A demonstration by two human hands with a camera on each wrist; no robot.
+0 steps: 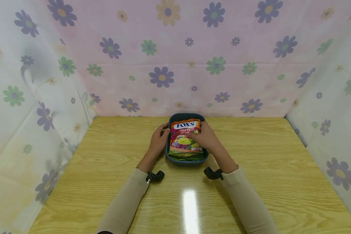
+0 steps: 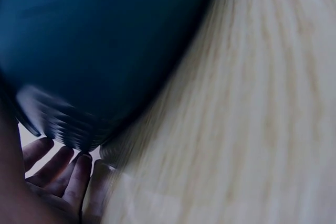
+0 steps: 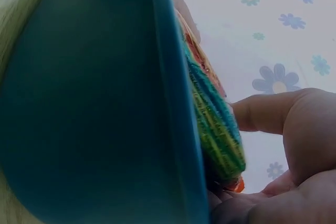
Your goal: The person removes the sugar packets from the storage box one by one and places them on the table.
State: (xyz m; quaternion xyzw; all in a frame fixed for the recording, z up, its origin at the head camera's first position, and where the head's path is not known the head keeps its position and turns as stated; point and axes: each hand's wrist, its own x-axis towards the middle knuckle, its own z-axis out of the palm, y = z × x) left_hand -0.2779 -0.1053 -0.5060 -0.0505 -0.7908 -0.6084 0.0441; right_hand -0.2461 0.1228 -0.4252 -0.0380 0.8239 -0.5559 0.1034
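A blue plastic basket (image 1: 188, 163) stands on the wooden table, with several candy bags (image 1: 185, 138) stacked in it. The top bag reads "FOX'S FRUITS" and lies face up. My left hand (image 1: 159, 139) holds the basket's left side; in the left wrist view its fingertips (image 2: 79, 174) touch the slatted outer wall. My right hand (image 1: 206, 138) pinches the bags from the right, thumb on the top one. In the right wrist view, the stacked bags (image 3: 215, 124) rise above the rim, and the other fingers reach in beside them, partly hidden.
The wooden table (image 1: 251, 156) reaches back to a flowered cloth (image 1: 187, 78), with more such cloth along both sides. Black wrist cameras (image 1: 155, 176) sit near both sleeve cuffs. A bright light reflection lies on the table in front of the basket.
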